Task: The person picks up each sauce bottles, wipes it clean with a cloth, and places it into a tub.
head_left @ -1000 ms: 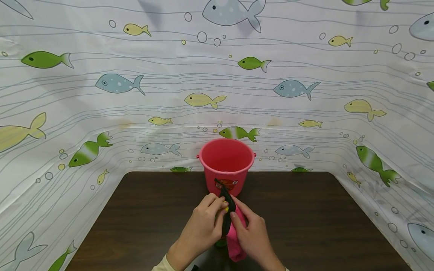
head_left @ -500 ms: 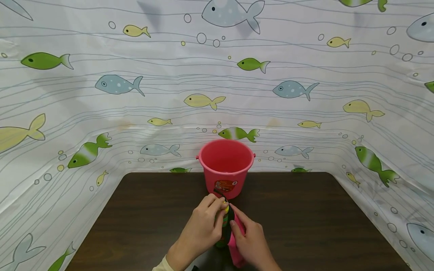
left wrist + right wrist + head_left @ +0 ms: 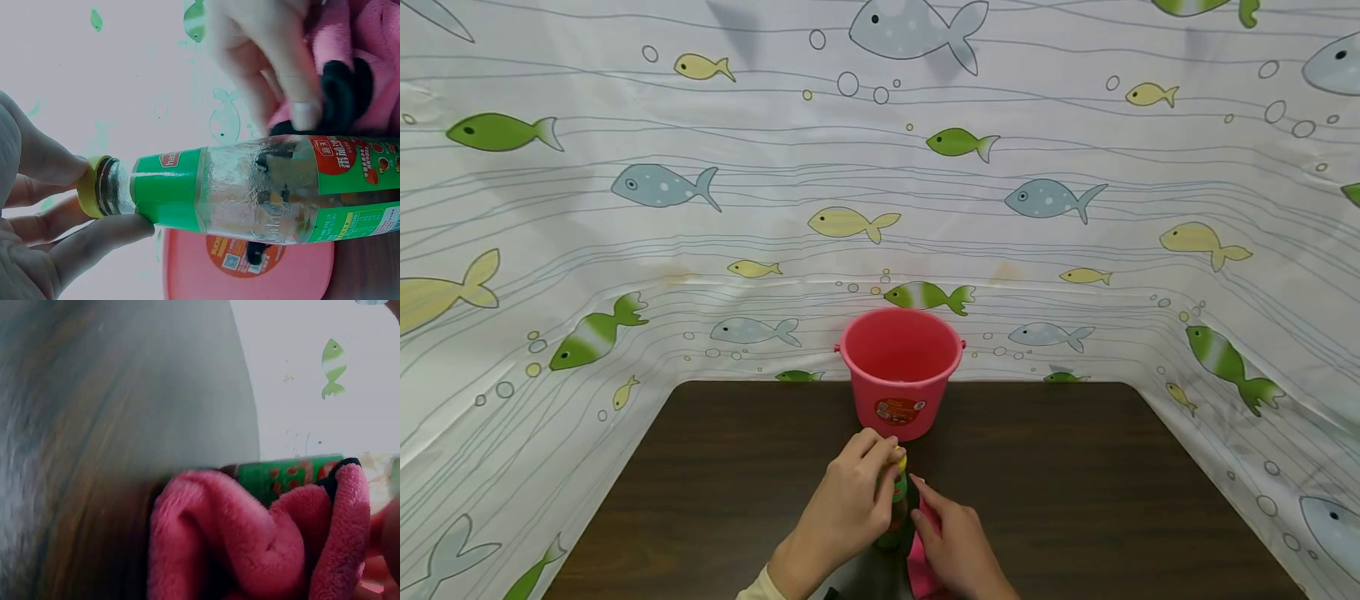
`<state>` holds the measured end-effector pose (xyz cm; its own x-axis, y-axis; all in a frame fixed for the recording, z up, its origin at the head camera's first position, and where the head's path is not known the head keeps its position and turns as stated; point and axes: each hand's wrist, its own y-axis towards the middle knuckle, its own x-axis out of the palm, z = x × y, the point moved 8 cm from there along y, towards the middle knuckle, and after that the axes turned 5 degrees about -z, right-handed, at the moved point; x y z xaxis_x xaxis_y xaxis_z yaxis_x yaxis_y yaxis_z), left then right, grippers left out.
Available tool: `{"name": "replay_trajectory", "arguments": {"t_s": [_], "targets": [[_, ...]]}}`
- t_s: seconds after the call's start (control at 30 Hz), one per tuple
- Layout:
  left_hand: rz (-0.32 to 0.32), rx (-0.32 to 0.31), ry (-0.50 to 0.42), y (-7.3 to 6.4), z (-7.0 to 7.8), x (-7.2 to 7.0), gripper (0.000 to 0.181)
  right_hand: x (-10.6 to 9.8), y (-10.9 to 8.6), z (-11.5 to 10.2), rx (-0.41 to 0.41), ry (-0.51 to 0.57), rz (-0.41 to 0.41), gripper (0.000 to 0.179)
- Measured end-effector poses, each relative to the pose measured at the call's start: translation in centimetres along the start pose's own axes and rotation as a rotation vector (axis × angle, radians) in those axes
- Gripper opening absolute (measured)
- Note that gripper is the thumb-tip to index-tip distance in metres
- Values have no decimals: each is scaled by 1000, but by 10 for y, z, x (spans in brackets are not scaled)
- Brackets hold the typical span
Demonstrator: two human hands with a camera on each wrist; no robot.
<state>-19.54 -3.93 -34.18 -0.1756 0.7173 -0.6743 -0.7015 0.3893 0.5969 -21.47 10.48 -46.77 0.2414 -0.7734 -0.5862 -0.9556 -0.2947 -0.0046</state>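
A glass ketchup bottle [image 3: 231,194] with green and red labels stands upright on the dark table, partly hidden behind my left hand [image 3: 850,496] in the head view. My left thumb and fingers pinch its yellow cap [image 3: 94,187] and neck from above. On the bottle's right side, my right hand [image 3: 953,542] grips a bunched pink fluffy cloth [image 3: 231,544] with black edging. In the left wrist view the cloth's black edge lies right along the bottle's side, under my right fingertips. Part of the bottle's label [image 3: 287,478] shows behind the cloth in the right wrist view.
A pink bucket [image 3: 901,385] with a round red sticker stands just beyond the bottle, near the table's back edge. A white curtain [image 3: 760,225] printed with fish surrounds the dark wooden table [image 3: 1060,483]. A small black object [image 3: 832,593] shows at the bottom edge.
My right hand and the cloth have moved down along the bottle, and the black edging that stuck up near the bucket has dropped away. My left hand has stayed at the cap.
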Motion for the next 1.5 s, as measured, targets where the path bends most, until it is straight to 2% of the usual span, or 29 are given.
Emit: {"name": "replay_trajectory", "arguments": {"t_s": [0.13,0.33,0.47,0.6,0.9,1.23,1.37,1.5], "targets": [[-14,-11,3,0,0,0,19,3,2,5,1,-43,-26,53],[-22,-27,-3,0,0,0,19,1,5,5,-39,-113,-24,52],[-18,-24,0,0,-1,0,19,0,5,6,-20,-90,-4,50],[-17,-20,-3,1,0,0,19,-2,5,8,17,2,24,46],[-25,-15,0,1,0,-1,22,-17,-2,-4,10,136,115,42],[-27,-8,-13,1,0,-2,16,-40,-7,-23,51,421,192,45],[-20,-2,-10,1,0,-3,16,-48,-9,-31,43,484,231,43],[-25,-9,-14,1,0,-2,16,-54,-10,-35,40,502,268,42]]}}
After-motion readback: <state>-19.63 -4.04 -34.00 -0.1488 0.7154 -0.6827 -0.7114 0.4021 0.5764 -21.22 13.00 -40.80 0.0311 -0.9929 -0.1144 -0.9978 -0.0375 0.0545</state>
